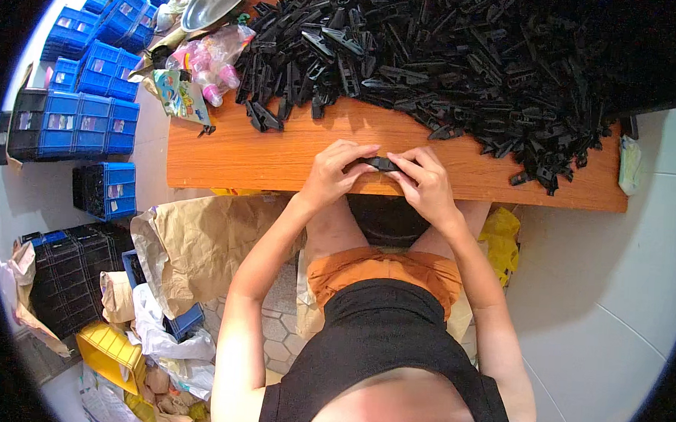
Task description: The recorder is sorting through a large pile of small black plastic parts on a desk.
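Black piece (381, 165) between opposing fingers (409, 167).

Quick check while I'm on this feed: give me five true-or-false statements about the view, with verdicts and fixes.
1. The left hand and right hand hold one black part between them. True.
2. The black pile lies on the floor. False: it lies on the brown table.
3. A yellow crate is at the picture's lower left. True.
4. The person's shorts are blue. False: they are orange.
5. A metal dish is at the upper left. True.
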`<control>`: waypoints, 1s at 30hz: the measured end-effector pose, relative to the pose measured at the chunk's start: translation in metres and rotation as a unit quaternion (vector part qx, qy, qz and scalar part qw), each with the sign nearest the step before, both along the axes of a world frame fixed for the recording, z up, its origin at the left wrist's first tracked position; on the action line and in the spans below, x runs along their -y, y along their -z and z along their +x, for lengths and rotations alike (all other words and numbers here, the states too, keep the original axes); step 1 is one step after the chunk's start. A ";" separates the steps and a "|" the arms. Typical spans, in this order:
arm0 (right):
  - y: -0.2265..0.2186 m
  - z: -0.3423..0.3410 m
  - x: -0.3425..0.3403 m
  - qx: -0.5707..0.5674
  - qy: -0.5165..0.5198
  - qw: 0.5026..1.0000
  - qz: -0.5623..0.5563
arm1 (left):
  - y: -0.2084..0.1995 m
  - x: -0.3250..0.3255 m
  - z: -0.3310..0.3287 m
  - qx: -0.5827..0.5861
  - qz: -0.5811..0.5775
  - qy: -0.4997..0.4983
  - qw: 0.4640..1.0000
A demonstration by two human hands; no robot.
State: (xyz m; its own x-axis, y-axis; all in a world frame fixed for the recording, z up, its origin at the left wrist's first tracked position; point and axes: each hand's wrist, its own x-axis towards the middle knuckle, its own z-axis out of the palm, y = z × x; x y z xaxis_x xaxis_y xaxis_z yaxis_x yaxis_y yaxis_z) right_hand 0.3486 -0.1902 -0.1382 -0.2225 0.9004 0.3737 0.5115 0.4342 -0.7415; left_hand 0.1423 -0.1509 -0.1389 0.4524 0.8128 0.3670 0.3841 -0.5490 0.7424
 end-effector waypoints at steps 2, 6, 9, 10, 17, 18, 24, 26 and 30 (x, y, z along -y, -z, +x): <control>0.000 0.003 0.003 -0.005 0.007 1.000 0.001 | -0.006 0.001 0.000 0.001 -0.010 0.010 1.000; -0.010 0.023 0.023 0.043 -0.115 0.992 0.005 | -0.012 -0.020 0.002 -0.021 0.165 -0.163 0.973; -0.025 0.028 0.030 0.088 -0.160 0.983 -0.012 | -0.036 -0.044 0.017 -0.028 0.136 -0.264 0.954; -0.028 0.027 0.029 0.030 -0.110 0.992 -0.048 | -0.034 -0.052 0.020 -0.024 0.137 -0.261 0.955; -0.006 0.041 -0.006 0.069 0.157 0.985 0.023 | -0.020 -0.044 0.011 -0.019 0.257 -0.268 0.928; 0.000 0.043 -0.010 0.089 0.160 0.983 0.029 | -0.020 -0.037 0.008 0.004 0.230 -0.287 0.930; 0.009 0.042 -0.021 0.090 0.155 0.980 0.088 | -0.009 0.023 0.008 0.201 -0.185 -0.291 0.917; 0.007 0.044 -0.019 0.096 0.142 0.979 0.109 | -0.003 0.029 0.013 0.210 -0.247 -0.254 0.911; 0.008 0.045 -0.014 0.105 0.108 0.976 0.159 | -0.010 0.029 0.018 0.090 -0.230 -0.270 0.931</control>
